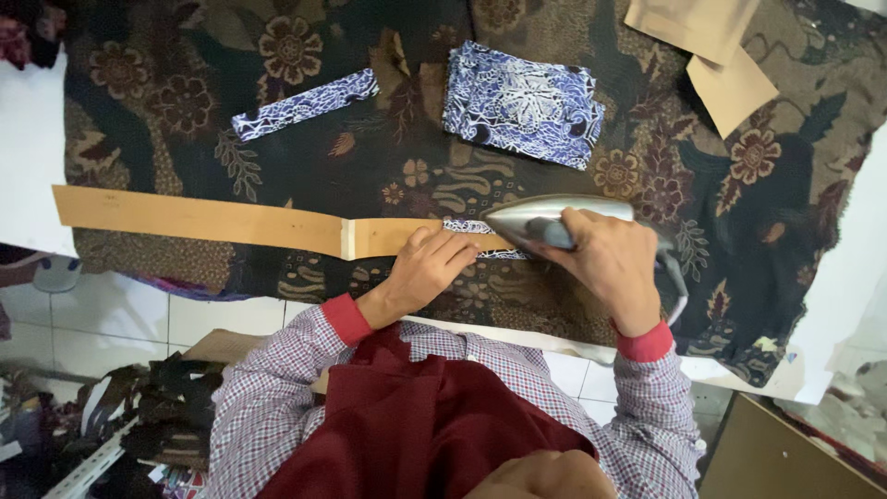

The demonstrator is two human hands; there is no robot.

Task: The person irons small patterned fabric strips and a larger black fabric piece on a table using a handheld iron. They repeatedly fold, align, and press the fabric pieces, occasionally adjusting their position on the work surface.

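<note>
My right hand (610, 263) grips the dark handle of a silver clothes iron (554, 214), whose pointed tip faces left over a narrow blue-and-white patterned fabric strip (462, 225). That strip lies along a long tan cardboard strip (203, 220) that stretches left across the table. My left hand (430, 268) presses flat on the cardboard and fabric just left of the iron's tip. Most of the fabric strip is hidden under my hands and the iron.
A dark floral cloth (185, 102) covers the table. On it lie another blue-and-white strip (305, 103), a folded stack of blue-and-white fabric (522, 102) and tan paper pieces (721, 55). Dark fabric scraps (166, 416) lie on the tiled floor at lower left.
</note>
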